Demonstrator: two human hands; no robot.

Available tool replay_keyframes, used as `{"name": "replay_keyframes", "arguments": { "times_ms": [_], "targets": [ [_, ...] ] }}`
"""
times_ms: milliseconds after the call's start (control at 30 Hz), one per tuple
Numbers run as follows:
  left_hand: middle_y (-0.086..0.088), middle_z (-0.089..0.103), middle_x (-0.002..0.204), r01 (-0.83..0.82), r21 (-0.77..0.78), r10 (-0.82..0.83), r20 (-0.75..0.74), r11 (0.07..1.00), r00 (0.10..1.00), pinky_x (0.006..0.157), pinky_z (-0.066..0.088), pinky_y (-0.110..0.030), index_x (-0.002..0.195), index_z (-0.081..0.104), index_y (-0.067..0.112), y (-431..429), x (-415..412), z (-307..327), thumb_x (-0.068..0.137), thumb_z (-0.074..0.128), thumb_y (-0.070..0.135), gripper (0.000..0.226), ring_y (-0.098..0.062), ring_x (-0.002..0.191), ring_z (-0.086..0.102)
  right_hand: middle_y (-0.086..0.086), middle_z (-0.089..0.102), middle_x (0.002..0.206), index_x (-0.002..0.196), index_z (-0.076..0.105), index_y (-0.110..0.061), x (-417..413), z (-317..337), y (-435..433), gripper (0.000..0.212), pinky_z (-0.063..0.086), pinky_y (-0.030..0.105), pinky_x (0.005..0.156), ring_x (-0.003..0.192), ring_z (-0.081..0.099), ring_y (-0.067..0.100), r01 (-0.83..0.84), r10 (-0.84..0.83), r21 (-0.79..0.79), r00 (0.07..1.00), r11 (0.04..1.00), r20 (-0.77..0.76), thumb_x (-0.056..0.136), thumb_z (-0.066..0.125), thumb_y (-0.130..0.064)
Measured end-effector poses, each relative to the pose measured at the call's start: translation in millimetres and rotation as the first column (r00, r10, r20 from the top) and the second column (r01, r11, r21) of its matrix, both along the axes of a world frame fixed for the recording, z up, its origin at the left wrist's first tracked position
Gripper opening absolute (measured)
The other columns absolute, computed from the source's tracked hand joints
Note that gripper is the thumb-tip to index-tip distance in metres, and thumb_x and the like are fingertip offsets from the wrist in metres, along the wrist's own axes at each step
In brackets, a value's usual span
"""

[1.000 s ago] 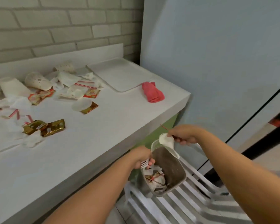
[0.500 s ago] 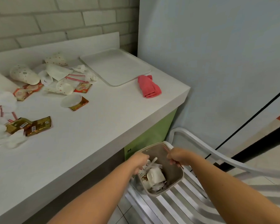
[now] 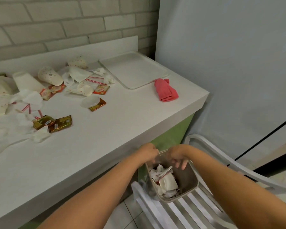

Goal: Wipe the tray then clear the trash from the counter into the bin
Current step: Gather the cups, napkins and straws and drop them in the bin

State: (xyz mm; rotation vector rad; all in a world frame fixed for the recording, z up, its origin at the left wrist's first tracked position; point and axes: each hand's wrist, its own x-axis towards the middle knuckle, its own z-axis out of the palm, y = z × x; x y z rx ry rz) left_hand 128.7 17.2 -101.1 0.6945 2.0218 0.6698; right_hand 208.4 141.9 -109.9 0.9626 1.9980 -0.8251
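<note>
Hovering over the bin [image 3: 185,177] at 5 o'clock, the right hand [image 3: 177,156] hangs with fingers released, holding nothing. The left hand [image 3: 148,153] sits at the bin's far rim, fingers curled; whether they grasp it cannot be told. The bin stands on a slatted chair [image 3: 149,210] and contains crumpled paper [image 3: 168,182] and a fork [image 3: 165,172]. On the counter [image 3: 106,138], the tray [image 3: 134,70] lies at 12 o'clock, a pink cloth [image 3: 166,90] just beside it; cups [image 3: 49,77] and wrappers [image 3: 59,123] at 10 o'clock.

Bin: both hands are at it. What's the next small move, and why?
Probably lift the right hand to the wrappers on the counter: it hangs open and empty over the bin, and cups and napkins lie there too.
</note>
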Motion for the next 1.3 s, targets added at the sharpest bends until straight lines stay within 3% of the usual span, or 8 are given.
{"name": "replay_keyframes", "arguments": {
  "times_ms": [133, 233, 433, 800, 967, 1067, 1167, 1300],
  "targets": [
    [-0.022, 0.068, 0.095, -0.021, 0.115, 0.035, -0.121, 0.993, 0.992, 0.059, 0.051, -0.027, 0.102, 0.056, 0.002, -10.9, -9.3, 29.7, 0.099, 0.035, 0.020, 0.028, -0.020, 0.057, 0.060, 0.022, 0.051, 0.129, 0.137, 0.039, 0.001, -29.7, 42.9, -11.0, 0.041, 0.056, 0.029, 0.055, 0.065, 0.062, 0.022, -0.159, 0.161, -0.049, 0.987, 0.986, 0.030, 0.099, 0.041, -0.016],
    [-0.020, 0.069, 0.091, -0.105, 0.267, 0.178, -0.267, 0.958, 0.947, 0.055, 0.048, -0.026, 0.099, 0.061, -0.001, -27.4, -22.3, 54.6, 0.098, 0.037, 0.021, 0.033, -0.019, 0.051, 0.058, 0.020, 0.052, 0.117, 0.141, 0.034, -0.005, -51.3, 77.9, -28.4, 0.045, 0.057, 0.028, 0.048, 0.066, 0.063, 0.026, -0.262, 0.266, -0.073, 0.963, 0.962, 0.049, 0.099, 0.043, -0.019],
    [-0.005, 0.067, 0.106, -0.225, 0.400, 0.400, -0.436, 0.888, 0.806, 0.077, 0.049, -0.028, 0.113, 0.063, 0.010, -74.0, -62.2, 89.1, 0.098, 0.042, 0.024, 0.030, -0.020, 0.094, 0.063, 0.012, 0.064, 0.087, 0.132, 0.042, -0.008, -100.7, 140.7, -85.0, 0.039, 0.052, 0.023, 0.051, 0.063, 0.063, 0.024, -0.476, 0.476, 0.019, 0.879, 0.879, 0.002, 0.098, 0.047, -0.027],
    [-0.008, 0.060, 0.107, -0.351, 0.352, 0.497, -0.569, 0.867, 0.656, 0.079, 0.047, -0.030, 0.101, 0.065, 0.008, -238.3, -170.5, 95.9, 0.091, 0.051, 0.013, 0.018, -0.021, 0.091, 0.058, 0.001, 0.060, 0.079, 0.106, 0.058, -0.014, -215.6, 147.1, -226.3, 0.017, 0.043, 0.019, 0.050, 0.059, 0.056, 0.011, -0.551, 0.616, 0.276, 0.680, 0.787, -0.397, 0.091, 0.054, -0.022],
    [-0.012, 0.049, 0.117, -0.416, 0.223, 0.455, -0.634, 0.882, 0.625, 0.088, 0.044, -0.030, 0.109, 0.061, 0.011, -305.5, -214.6, 91.8, 0.089, 0.055, 0.011, 0.021, -0.025, 0.107, 0.052, 0.006, 0.058, 0.107, 0.114, 0.061, -0.009, -253.6, 133.7, -273.2, 0.027, 0.039, 0.015, 0.054, 0.075, 0.052, 0.015, -0.493, 0.628, 0.389, 0.601, 0.778, -0.494, 0.089, 0.056, -0.015],
    [-0.010, 0.045, 0.122, -0.450, 0.159, 0.438, -0.641, 0.879, 0.630, 0.091, 0.045, -0.033, 0.116, 0.058, 0.014, -330.4, -230.7, 87.8, 0.090, 0.057, 0.018, 0.026, -0.026, 0.114, 0.048, 0.008, 0.054, 0.127, 0.124, 0.057, -0.010, -275.8, 122.7, -294.0, 0.035, 0.041, 0.019, 0.080, 0.107, 0.051, 0.021, -0.437, 0.665, 0.504, 0.534, 0.745, -0.522, 0.089, 0.057, -0.016],
    [-0.010, 0.044, 0.122, -0.455, 0.158, 0.444, -0.630, 0.876, 0.637, 0.090, 0.047, -0.033, 0.116, 0.057, 0.014, -344.4, -241.5, 83.8, 0.090, 0.058, 0.019, 0.027, -0.026, 0.113, 0.049, 0.010, 0.042, 0.136, 0.137, 0.043, -0.014, -297.5, 107.7, -310.2, 0.052, 0.037, 0.031, 0.099, 0.125, 0.042, 0.026, -0.377, 0.629, 0.510, 0.560, 0.773, -0.539, 0.089, 0.060, -0.026],
    [-0.011, 0.045, 0.122, -0.450, 0.190, 0.462, -0.622, 0.872, 0.632, 0.091, 0.046, -0.032, 0.115, 0.057, 0.013, -354.4, -251.6, 81.0, 0.089, 0.057, 0.018, 0.026, -0.025, 0.113, 0.050, 0.011, 0.039, 0.134, 0.138, 0.036, -0.010, -316.9, 90.5, -328.4, 0.062, 0.040, 0.040, 0.099, 0.125, 0.038, 0.030, -0.374, 0.668, 0.582, 0.599, 0.722, -0.443, 0.088, 0.059, -0.038]
  ]
}}
